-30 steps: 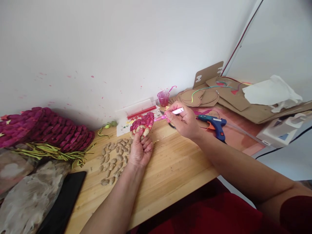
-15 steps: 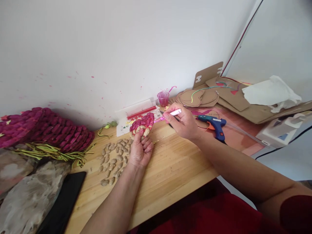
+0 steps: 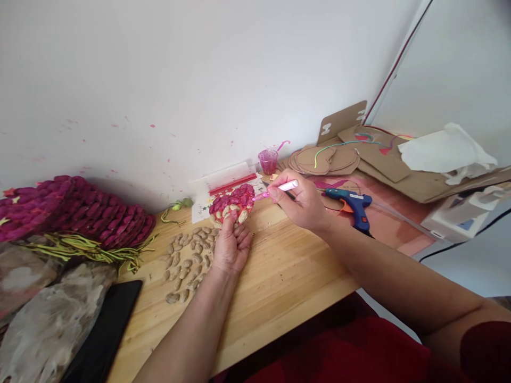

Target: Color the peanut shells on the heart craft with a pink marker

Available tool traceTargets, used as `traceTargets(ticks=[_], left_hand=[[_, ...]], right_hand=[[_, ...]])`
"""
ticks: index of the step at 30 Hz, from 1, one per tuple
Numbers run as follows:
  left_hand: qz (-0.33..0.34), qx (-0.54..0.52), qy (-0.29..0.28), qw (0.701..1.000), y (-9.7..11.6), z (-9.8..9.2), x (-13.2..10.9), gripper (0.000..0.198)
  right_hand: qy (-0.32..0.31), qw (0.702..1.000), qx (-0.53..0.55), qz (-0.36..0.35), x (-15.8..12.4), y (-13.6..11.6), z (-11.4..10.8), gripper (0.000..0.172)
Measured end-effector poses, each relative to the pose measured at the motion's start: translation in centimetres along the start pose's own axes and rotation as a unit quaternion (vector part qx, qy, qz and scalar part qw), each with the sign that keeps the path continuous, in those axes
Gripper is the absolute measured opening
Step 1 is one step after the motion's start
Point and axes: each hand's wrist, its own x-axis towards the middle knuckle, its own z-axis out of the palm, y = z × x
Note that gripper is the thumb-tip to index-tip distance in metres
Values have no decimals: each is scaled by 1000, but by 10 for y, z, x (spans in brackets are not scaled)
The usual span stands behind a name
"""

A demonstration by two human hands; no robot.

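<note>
My left hand grips the lower edge of a peanut-covered, heart-like piece, thumb on its front. Magenta paint coats its upper peanuts, while the ones by my thumb are bare tan. Pinched in my right hand is a white-handled paintbrush, its pink end touching or nearly touching the piece's right edge. A dark, thin pointed tool shows behind the right fingers; whether it is held, I cannot tell. Loose peanuts lie on the wooden table, left of my left wrist.
A cup of magenta paint stands by the wall. Cardboard cutouts and a blue glue gun lie to the right. Stacked magenta peanut pieces with yellow-green cords, a plastic bag and a black flat object are left.
The held piece has tilted and shifted slightly left and down, showing more of its face. The brush stays close to its right edge.
</note>
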Motion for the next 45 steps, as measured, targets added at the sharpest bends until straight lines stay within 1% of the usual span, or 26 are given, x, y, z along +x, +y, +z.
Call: traceTargets(ticks=[2, 4, 7, 10, 12, 14, 17, 20, 22, 25, 28, 30, 32, 33, 35, 39, 42, 45], left_hand=[[3, 5, 0, 1000, 0, 0, 0, 45], [6, 7, 0, 1000, 0, 1, 0, 46], [6, 5, 4, 1000, 0, 0, 1, 47], [6, 7, 4, 1000, 0, -1, 1, 47], [10, 7, -2, 1000, 0, -2, 2, 46], [17, 7, -5, 1000, -1, -2, 2, 47], [32, 13, -7, 999, -2, -2, 3, 54], [50, 21, -11, 998, -4, -2, 5, 59], [64, 27, -16, 997, -5, -3, 6, 62], [82, 38, -25, 996, -8, -3, 8, 65], [92, 49, -30, 994, -9, -4, 9, 66], [96, 54, -36, 993, -9, -4, 9, 66], [95, 56, -41, 993, -10, -4, 9, 66], [95, 55, -41, 993, -10, -4, 9, 66], [99, 54, -41, 993, -10, -4, 9, 66], [108, 59, -48, 991, -11, -4, 10, 65], [109, 60, -50, 991, -11, -4, 12, 65], [106, 58, -45, 992, -11, -4, 14, 67]], right_hand=[[-5, 1000, -27, -5, 0, -1, 0, 23], [5, 999, -45, -8, -1, -1, 0, 22], [25, 999, -32, -4, 0, -1, 0, 23], [-1, 1000, -8, 1, 1, -1, -1, 24], [-15, 1000, -21, 2, 1, -1, -1, 23], [2, 999, -36, 11, 1, 1, -2, 24], [40, 998, -21, 47, 1, 8, -1, 28], [57, 995, -24, 83, 3, 22, 0, 28], [93, 990, -19, 105, 6, 32, 0, 31], [122, 982, -15, 143, 20, 41, -4, 33], [138, 978, -72, 142, 44, 44, -12, 28], [127, 971, -145, 142, 66, 44, -17, 22], [95, 954, -230, 169, 87, 44, -19, 18], [70, 943, -272, 179, 97, 46, -18, 17], [3, 910, -361, 205, 114, 50, -15, 18], [-50, 881, -406, 239, 132, 62, -4, 17], [-86, 864, -428, 250, 137, 69, 2, 19], [-111, 852, -447, 248, 137, 70, 3, 22]])
